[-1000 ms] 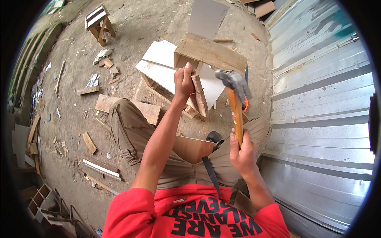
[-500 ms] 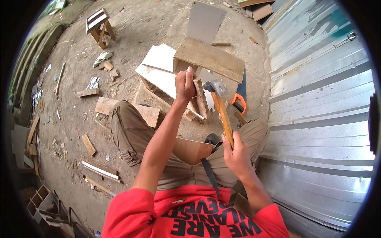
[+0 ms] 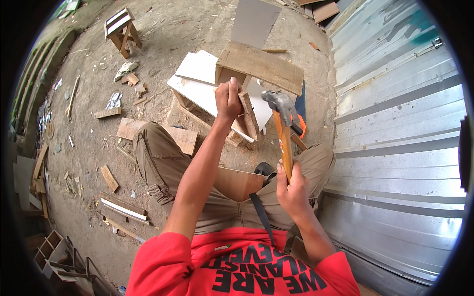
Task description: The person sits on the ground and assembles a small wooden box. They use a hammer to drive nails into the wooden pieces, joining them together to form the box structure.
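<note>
My right hand (image 3: 295, 193) is closed around the wooden handle of a claw hammer (image 3: 283, 140). The metal head is raised, a little right of a short wooden piece (image 3: 250, 118). My left hand (image 3: 228, 101) is wrapped round the top of that piece, which stands tilted against a white-faced wooden frame (image 3: 197, 98). Just beyond my left hand is a box-like part with a brown plank (image 3: 261, 64) on top. Partly hidden behind the hammer is a handsaw (image 3: 302, 126) with an orange and black handle.
A corrugated metal wall (image 3: 395, 163) rises close on my right. Planks (image 3: 182, 139) and offcuts lie on the dirt floor to the left. A small wooden stool (image 3: 121, 30) stands far left. A brown board (image 3: 239, 182) rests between my legs, near a dark strap (image 3: 260, 217).
The hammer has swung up and to the right, away from the wooden piece, and its head now covers part of the handsaw. My left hand keeps its hold, nearly unmoved.
</note>
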The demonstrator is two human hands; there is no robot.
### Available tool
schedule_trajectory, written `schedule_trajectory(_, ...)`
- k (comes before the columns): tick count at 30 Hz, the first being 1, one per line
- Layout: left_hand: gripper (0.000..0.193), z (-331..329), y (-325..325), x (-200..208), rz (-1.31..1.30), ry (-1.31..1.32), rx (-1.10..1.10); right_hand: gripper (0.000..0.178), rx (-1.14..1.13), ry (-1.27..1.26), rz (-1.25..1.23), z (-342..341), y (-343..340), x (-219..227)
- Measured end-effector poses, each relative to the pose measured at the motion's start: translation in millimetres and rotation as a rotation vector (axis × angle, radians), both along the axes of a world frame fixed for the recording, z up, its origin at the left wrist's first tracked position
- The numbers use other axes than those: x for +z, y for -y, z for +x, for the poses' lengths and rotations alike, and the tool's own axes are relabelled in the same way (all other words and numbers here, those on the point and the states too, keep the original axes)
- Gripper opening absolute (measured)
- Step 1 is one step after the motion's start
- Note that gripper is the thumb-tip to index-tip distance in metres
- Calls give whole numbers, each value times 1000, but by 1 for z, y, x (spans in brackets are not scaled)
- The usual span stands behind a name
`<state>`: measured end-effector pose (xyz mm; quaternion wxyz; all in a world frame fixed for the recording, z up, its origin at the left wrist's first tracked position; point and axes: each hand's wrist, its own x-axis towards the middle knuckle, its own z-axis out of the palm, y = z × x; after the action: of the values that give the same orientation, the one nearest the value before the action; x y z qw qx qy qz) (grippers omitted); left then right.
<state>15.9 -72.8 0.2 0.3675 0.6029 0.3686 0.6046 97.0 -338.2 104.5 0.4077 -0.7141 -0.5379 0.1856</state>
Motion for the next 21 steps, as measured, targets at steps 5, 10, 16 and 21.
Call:
schedule_trajectory(5, 51, 1, -4, -6, 49, -8, -5, 20, 66, 29, -144, 13, -3, 3)
schedule_trajectory(10, 50, 3, -2, -2, 31, -5, 7, 22, 3, 3, -21, 6, -1, -5)
schedule_trajectory(16, 50, 1, -1, -6, 87, -33, -9, 23, 24, 0, -126, 13, -1, 3)
schedule_trajectory(21, 51, 0, -4, -7, 59, 3, 8, 23, 68, 28, -162, 15, 0, -12)
